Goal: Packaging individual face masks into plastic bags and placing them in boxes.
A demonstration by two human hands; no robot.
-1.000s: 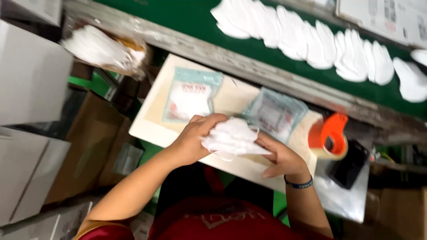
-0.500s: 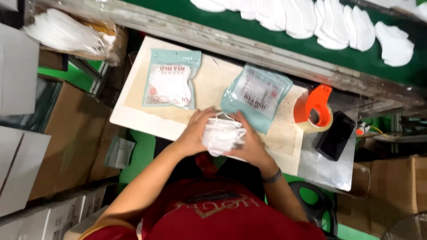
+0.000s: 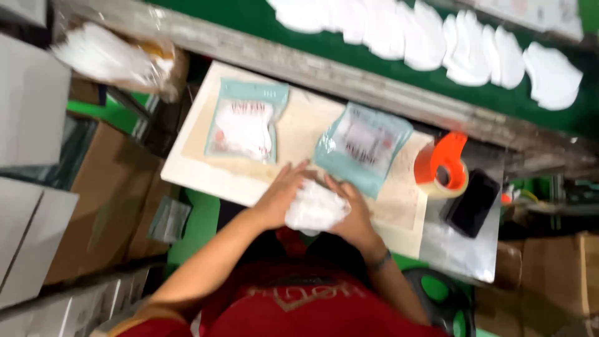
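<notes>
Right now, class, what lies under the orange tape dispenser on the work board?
The orange tape dispenser stands at the right end of the pale work board, beside a black phone. The surface directly beneath it is covered by the tape roll, so nothing more can be told.

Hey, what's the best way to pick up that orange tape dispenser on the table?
Grip the orange handle of the tape dispenser from above: it stands up clear of the tape roll, with the black phone close on one side and a teal pouch on the other. The right hand is probably nearest.
</notes>
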